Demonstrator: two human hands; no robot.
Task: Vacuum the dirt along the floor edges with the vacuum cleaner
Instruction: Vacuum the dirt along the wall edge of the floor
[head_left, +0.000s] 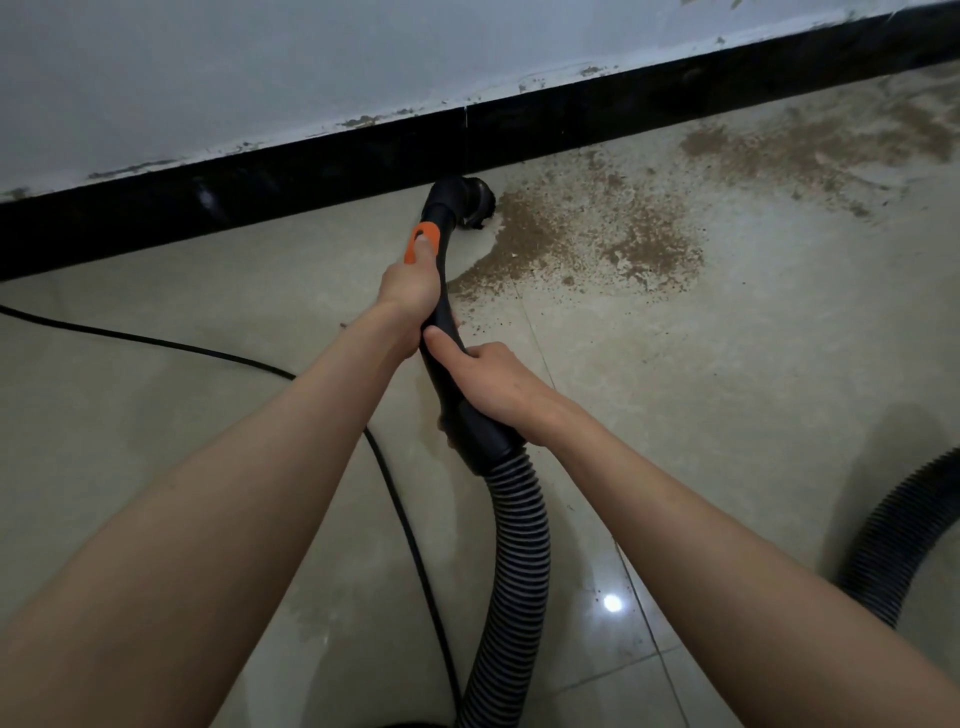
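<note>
A black vacuum wand with an orange slider ends in a round brush nozzle set on the floor against the black skirting. My left hand grips the wand high up, thumb on the orange slider. My right hand grips the wand lower down, just above the ribbed hose. Brown dirt is spread over the tiles to the right of the nozzle, with a swept bare patch beside it. More dirt lies further right along the skirting.
A black power cord runs across the beige tiles from the left and curves down under my left arm. Another loop of ribbed hose lies at the right edge. A pale wall with chipped paint rises above the skirting.
</note>
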